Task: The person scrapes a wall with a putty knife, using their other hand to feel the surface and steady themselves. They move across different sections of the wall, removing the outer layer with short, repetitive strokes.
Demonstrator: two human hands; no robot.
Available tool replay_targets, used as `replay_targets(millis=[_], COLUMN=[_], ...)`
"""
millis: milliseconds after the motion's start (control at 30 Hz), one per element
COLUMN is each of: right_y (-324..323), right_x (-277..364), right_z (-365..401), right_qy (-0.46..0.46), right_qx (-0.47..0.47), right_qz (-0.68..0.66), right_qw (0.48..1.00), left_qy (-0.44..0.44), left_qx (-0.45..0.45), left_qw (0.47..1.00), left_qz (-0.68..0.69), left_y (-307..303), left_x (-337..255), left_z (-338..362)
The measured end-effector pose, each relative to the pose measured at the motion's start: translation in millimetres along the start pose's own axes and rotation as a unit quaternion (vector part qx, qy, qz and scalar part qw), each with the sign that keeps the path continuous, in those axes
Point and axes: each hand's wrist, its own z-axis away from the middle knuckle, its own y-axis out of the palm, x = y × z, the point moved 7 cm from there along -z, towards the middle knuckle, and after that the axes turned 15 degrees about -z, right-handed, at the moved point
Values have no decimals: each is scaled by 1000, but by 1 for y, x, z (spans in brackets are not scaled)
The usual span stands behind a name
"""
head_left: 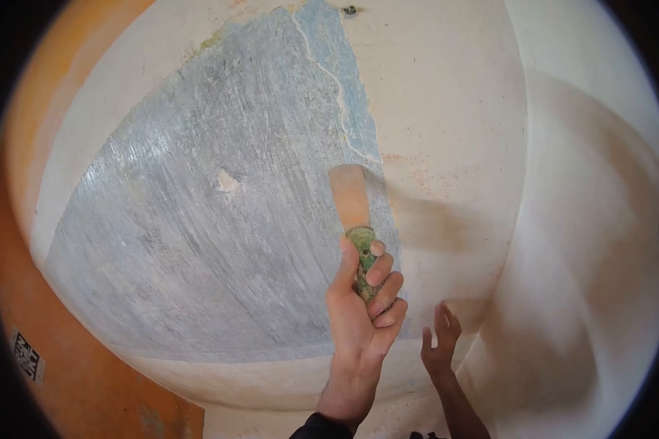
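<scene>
My left hand [362,314] is wrapped round the worn green handle of a putty knife [350,196], palm side toward me. The knife stands nearly upright, its broad blade up, in front of the right part of a scraped grey-blue wall patch [220,241]. Whether the blade touches the wall cannot be made out. Above the blade runs a light-blue strip [351,88] with a ragged whitish edge along its left side. Lower right, my right hand [439,344] is raised before the cream wall, fingers apart and holding nothing.
Cream wall [447,88] surrounds the patch, meeting a pale side wall [586,183] at a corner on the right. A small chipped spot [227,181] marks the patch. Orange surface [117,399] and a black-and-white printed marker [27,356] lie lower left. A small metal fitting [350,10] sits at the top.
</scene>
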Motion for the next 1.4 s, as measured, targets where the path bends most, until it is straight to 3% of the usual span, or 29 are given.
replay_targets(millis=[33, 167, 367, 467, 567, 1400], right_y=[-1, -35, -54, -41, -22, -27], right_x=[4, 65, 124, 130, 117, 113], right_z=[-11, -88, -188, -207, -209, -208], right_qy=[1, -153, -277, -264, -288, -302], right_qx=[-1, -147, -210, -188, -176, -186], right_qz=[0, 37, 101, 153, 207, 163], right_qw=[1000, 977, 932, 934, 918, 921], left_qy=[7, 22, 14, 16, 16, 26], left_qx=[12, -10, -18, -56, -27, -6], left_qw=[1000, 1000, 1000, 998, 999, 1000], left_qz=[15, 14, -7, -29, -41, -8], left_y=[6, 8, 18, 6, 3, 19], left_x=[-6, -9, -16, -9, -12, -10], left_z=[-4, -3, 4, 7, 4, 0])
